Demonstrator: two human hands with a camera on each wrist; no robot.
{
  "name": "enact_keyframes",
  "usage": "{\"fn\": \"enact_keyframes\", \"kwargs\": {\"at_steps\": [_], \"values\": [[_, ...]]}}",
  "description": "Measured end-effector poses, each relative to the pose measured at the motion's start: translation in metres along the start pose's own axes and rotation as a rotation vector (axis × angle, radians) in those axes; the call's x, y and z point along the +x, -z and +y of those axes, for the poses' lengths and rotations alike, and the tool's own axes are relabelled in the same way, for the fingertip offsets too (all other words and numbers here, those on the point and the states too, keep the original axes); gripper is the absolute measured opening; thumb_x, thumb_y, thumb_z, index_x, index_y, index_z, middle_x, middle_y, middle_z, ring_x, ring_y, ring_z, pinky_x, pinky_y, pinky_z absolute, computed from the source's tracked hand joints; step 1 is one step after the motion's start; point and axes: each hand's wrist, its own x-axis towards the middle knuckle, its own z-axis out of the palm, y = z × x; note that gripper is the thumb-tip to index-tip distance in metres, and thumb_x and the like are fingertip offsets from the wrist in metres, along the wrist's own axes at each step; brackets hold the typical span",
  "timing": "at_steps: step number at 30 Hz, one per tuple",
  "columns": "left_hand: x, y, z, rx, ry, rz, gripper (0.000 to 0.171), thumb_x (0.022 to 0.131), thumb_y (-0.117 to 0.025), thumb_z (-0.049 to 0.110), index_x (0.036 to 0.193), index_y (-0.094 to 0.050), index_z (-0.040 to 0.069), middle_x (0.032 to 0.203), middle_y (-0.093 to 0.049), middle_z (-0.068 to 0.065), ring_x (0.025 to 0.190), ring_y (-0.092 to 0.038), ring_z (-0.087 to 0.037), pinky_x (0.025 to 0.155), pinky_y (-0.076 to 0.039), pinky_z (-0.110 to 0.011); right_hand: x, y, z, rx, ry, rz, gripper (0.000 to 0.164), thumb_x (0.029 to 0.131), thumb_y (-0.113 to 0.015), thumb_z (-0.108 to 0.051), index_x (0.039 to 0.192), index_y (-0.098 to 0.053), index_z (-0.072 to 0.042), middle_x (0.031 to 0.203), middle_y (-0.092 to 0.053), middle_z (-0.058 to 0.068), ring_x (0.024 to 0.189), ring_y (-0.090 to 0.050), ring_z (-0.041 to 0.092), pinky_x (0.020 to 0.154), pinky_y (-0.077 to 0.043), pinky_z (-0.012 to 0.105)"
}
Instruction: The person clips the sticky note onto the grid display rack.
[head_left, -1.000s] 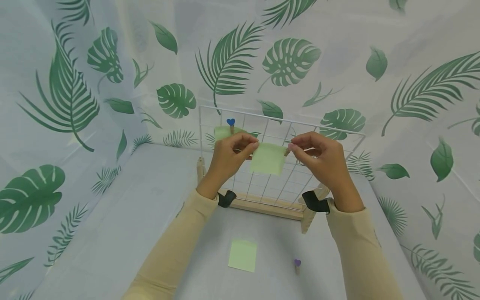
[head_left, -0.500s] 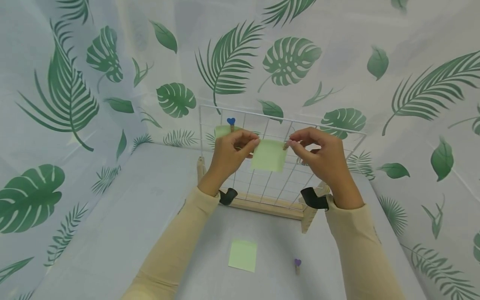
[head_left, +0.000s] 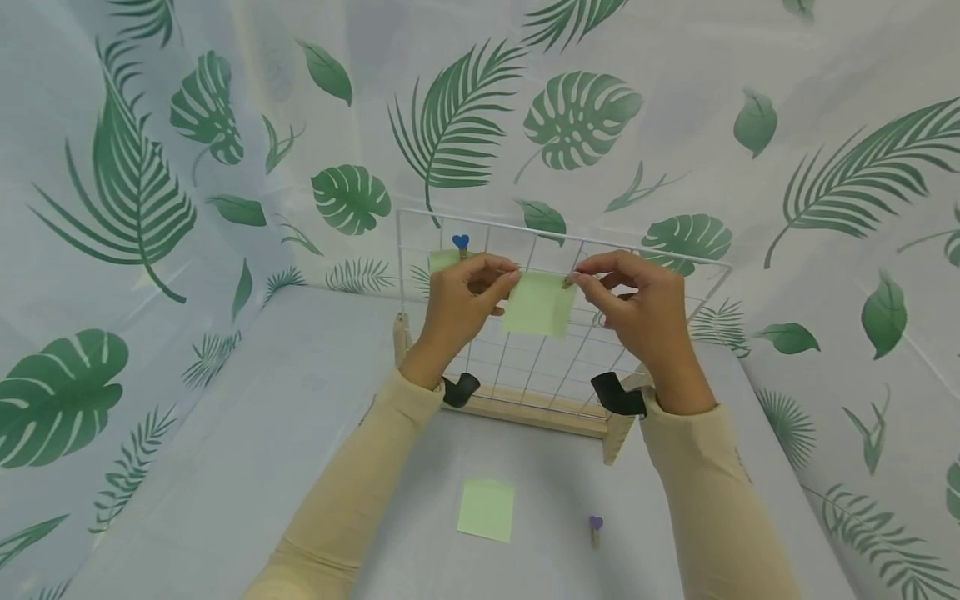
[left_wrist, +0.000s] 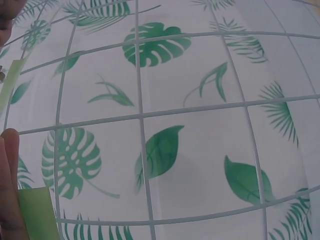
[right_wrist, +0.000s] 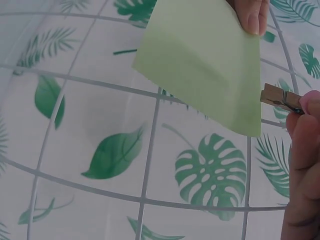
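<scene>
My left hand pinches a pale green paper note by its upper left corner, in front of a white wire grid rack. At the note's upper right edge, my right hand holds a small wooden clothespin between thumb and finger. In the right wrist view its tip meets the note's edge; whether it bites the paper I cannot tell. Partly behind the left hand, another green note hangs on the grid under a blue heart clothespin. Only slivers of green paper show in the left wrist view.
A loose green note lies flat on the white table, with a purple heart clothespin to its right. The rack stands on a wooden base. Leaf-printed curtain surrounds the table.
Both hands have risen slightly with the note. The right hand has moved a little left, bringing the clothespin from beside the note onto its upper right edge.
</scene>
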Motion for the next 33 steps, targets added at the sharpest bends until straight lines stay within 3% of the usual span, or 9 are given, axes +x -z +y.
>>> {"fn": "enact_keyframes", "kwargs": {"at_steps": [8,11,16,23,28,31,33], "values": [[0.001,-0.003,0.002,0.022,0.011,0.028,0.012,0.103,-0.076,0.01,0.107,-0.078,-0.001,0.092,-0.08,-0.015,0.075,-0.075,-0.024,0.063,-0.064,-0.03,0.004,-0.006,0.0,-0.005,0.028,0.074,0.006,0.094,-0.078,0.009,0.099,-0.081,0.006,0.096,-0.079,0.02,0.074,-0.059,-0.007,0.054,-0.044,0.008],[0.001,-0.004,0.002,0.031,0.018,0.042,0.013,0.103,-0.076,0.012,0.108,-0.078,0.0,0.093,-0.08,-0.014,0.075,-0.075,-0.023,0.063,-0.064,-0.029,0.008,-0.01,0.001,-0.068,0.064,0.076,0.006,0.094,-0.079,0.007,0.099,-0.082,0.006,0.094,-0.08,0.018,0.072,-0.067,0.004,0.057,-0.044,0.006],[0.001,-0.008,0.0,0.032,0.024,0.064,0.013,0.104,-0.075,0.012,0.108,-0.078,0.0,0.095,-0.08,-0.015,0.076,-0.076,-0.023,0.063,-0.064,-0.028,0.014,-0.017,-0.003,-0.157,0.09,0.031,0.005,0.096,-0.08,0.004,0.1,-0.082,0.006,0.09,-0.081,0.018,0.068,-0.075,0.032,0.063,-0.04,0.002],[0.001,-0.013,0.001,0.041,0.015,0.085,0.012,0.105,-0.073,0.012,0.108,-0.078,0.001,0.093,-0.079,-0.014,0.079,-0.074,-0.023,0.063,-0.063,-0.027,0.023,-0.017,-0.016,-0.222,0.001,-0.052,0.007,0.097,-0.079,0.001,0.1,-0.082,0.007,0.084,-0.079,0.021,0.065,-0.075,0.032,0.061,-0.04,0.003],[0.0,-0.014,0.0,0.052,0.002,0.099,0.012,0.105,-0.073,0.013,0.108,-0.077,0.001,0.092,-0.079,-0.014,0.079,-0.075,-0.024,0.063,-0.063,-0.027,0.029,-0.015,-0.024,-0.27,-0.067,-0.103,0.011,0.099,-0.079,-0.004,0.104,-0.083,0.005,0.089,-0.08,0.021,0.067,-0.077,0.033,0.053,-0.039,0.01],[0.0,-0.014,-0.001,0.063,-0.011,0.102,0.012,0.105,-0.074,0.012,0.109,-0.077,0.001,0.092,-0.079,-0.014,0.078,-0.076,-0.025,0.062,-0.063,-0.027,0.028,-0.018,-0.024,-0.309,-0.041,-0.074,0.011,0.098,-0.08,-0.004,0.102,-0.082,0.006,0.09,-0.08,0.021,0.07,-0.078,0.036,0.055,-0.054,0.026],[0.0,-0.014,-0.003,0.078,-0.026,0.101,0.012,0.105,-0.074,0.011,0.109,-0.077,0.001,0.093,-0.08,-0.014,0.078,-0.076,-0.026,0.061,-0.063,-0.026,0.025,-0.021,-0.021,-0.332,0.003,-0.013,0.014,0.096,-0.082,-0.004,0.095,-0.078,0.009,0.085,-0.079,0.023,0.067,-0.076,0.037,0.056,-0.058,0.038]]}}
